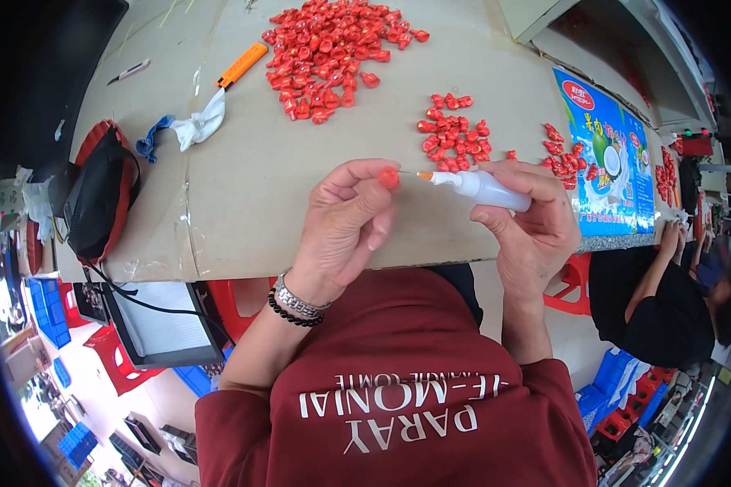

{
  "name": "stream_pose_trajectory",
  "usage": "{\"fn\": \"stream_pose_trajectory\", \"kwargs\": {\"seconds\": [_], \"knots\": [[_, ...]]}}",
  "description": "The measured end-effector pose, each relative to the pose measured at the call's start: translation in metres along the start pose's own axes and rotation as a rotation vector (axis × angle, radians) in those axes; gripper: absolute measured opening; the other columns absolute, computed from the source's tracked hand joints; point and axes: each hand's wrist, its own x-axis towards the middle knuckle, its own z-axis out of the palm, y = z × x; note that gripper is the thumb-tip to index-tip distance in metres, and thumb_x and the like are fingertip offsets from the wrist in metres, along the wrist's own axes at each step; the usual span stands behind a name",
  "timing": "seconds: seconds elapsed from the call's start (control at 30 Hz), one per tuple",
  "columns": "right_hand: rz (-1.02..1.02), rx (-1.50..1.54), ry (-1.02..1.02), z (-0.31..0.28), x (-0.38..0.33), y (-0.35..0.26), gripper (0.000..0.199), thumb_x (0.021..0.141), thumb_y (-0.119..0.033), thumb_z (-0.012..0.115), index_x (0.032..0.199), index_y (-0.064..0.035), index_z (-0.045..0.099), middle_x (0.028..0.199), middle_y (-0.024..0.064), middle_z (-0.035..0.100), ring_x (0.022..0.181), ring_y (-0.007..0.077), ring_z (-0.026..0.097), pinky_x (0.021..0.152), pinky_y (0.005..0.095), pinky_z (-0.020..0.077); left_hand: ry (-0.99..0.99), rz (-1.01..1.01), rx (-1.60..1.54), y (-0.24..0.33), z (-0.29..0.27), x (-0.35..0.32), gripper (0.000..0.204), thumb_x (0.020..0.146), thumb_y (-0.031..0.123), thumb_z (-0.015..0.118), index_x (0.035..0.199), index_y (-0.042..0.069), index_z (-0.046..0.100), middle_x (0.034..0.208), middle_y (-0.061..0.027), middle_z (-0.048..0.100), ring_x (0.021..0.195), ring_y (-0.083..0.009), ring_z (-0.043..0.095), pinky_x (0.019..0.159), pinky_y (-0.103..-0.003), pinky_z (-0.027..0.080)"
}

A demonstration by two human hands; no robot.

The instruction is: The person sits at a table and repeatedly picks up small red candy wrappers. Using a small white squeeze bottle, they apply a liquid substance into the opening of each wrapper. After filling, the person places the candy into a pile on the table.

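Note:
My left hand pinches a small red plastic piece between thumb and fingers, held above the near edge of the table. My right hand grips a small white squeeze bottle with an orange needle tip. The tip points left and sits just beside the red piece. A metal watch band and a black bead bracelet circle my left wrist.
A cardboard-covered table carries a big heap of red pieces, a smaller group, an orange utility knife, a white and blue cloth and a black and red bag. Another person sits at right.

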Motion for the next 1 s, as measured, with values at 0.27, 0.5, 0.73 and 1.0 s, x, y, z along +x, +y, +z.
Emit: {"fn": "stream_pose_trajectory", "kwargs": {"seconds": [0.27,0.5,0.73,1.0], "knots": [[-0.283,-0.317,-0.033,0.002,-0.003,0.002,0.036,0.063,0.012,0.076,0.096,0.001,0.066,0.098,0.0153,0.067,0.088,0.0271,0.066,0.073,0.0334,0.0561,0.014,-0.03,-0.098,-0.004,-0.007,-0.008,0.021,0.093,0.019,0.062,0.109,0.005,0.057,0.089,-0.0034,0.058,0.064,-0.0076,0.049,0.048,-0.019,0.037],[-0.401,-0.392,-0.059,0.006,-0.003,0.005,0.034,0.06,0.012,0.074,0.092,0.0017,0.069,0.095,0.0135,0.067,0.085,0.0281,0.065,0.071,0.0345,0.0556,0.017,-0.035,-0.093,-0.006,-0.008,-0.01,0.022,0.094,0.02,0.061,0.109,0.006,0.058,0.091,-0.0037,0.061,0.066,-0.0086,0.051,0.051,-0.021,0.038],[-0.395,-0.472,-0.121,0.005,-0.004,0.005,0.034,0.063,0.006,0.08,0.094,-0.0012,0.068,0.098,0.014,0.068,0.089,0.0264,0.066,0.074,0.0335,0.0562,0.0,-0.032,-0.074,-0.007,-0.011,-0.01,0.022,0.094,0.021,0.061,0.11,0.005,0.058,0.091,-0.0038,0.062,0.066,-0.0088,0.051,0.052,-0.021,0.038],[-0.422,-0.461,-0.078,0.009,-0.004,0.009,0.037,0.057,0.011,0.071,0.091,-0.0005,0.071,0.093,0.0115,0.067,0.084,0.0271,0.065,0.071,0.0344,0.0553,0.001,-0.042,-0.046,-0.006,-0.009,-0.011,0.023,0.095,0.023,0.06,0.11,0.006,0.058,0.089,-0.0034,0.06,0.065,-0.0083,0.05,0.051,-0.021,0.037]]}}
